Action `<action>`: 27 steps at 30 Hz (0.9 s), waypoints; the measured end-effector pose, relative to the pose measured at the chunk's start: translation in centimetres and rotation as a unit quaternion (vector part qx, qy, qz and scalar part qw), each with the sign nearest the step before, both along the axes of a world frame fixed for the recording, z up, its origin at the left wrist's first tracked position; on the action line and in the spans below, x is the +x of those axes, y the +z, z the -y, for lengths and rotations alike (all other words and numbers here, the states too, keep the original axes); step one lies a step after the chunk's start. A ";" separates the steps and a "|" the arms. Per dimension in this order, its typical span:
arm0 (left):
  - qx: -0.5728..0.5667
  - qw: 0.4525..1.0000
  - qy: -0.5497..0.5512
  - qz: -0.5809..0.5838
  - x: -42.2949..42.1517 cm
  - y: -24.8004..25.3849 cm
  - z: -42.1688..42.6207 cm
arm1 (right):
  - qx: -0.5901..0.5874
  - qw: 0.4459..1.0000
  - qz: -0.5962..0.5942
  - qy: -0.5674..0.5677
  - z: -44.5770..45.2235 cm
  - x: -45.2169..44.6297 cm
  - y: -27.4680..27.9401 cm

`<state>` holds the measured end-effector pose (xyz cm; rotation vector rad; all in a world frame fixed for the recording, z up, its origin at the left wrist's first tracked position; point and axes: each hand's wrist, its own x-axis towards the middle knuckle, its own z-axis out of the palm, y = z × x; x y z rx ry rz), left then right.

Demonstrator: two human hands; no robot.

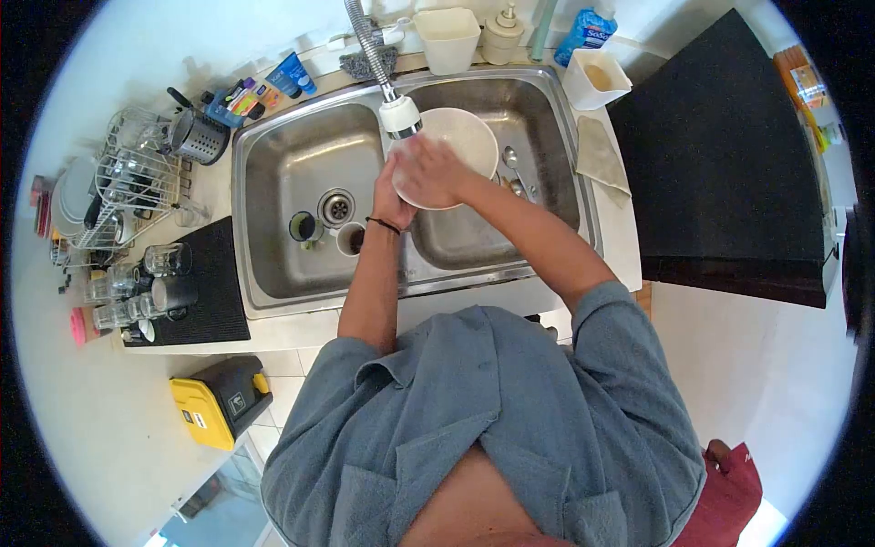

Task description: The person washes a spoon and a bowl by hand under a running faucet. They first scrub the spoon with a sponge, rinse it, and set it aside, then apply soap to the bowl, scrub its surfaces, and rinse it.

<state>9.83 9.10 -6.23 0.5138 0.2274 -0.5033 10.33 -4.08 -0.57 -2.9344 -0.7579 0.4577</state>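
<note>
A white bowl is held over the divider of the double steel sink, tilted below the white faucet head. My left hand grips the bowl's left edge, its fingers mostly hidden. Over the bowl's left part lies my right hand, blurred, with its fingers stretched out. Near the drain in the left basin are a white mug and a dark cup. Spoons rest in the right basin.
Left of the sink are a dish rack, upturned glasses on a black mat and a cutlery holder. Containers and a soap dispenser line the back. A cloth lies right, beside a black appliance.
</note>
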 end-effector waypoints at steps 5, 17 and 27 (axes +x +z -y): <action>-0.064 0.998 -0.020 0.013 0.5 -1.4 -1.2 | -0.007 0.988 -0.149 0.051 0.3 -1.8 2.2; -0.116 0.992 0.038 0.025 1.1 -0.5 1.5 | 0.009 1.000 0.006 0.014 -0.9 1.2 -1.7; 0.175 0.978 0.078 0.083 2.1 2.4 -1.3 | 0.040 0.985 0.141 -0.094 3.3 1.0 0.7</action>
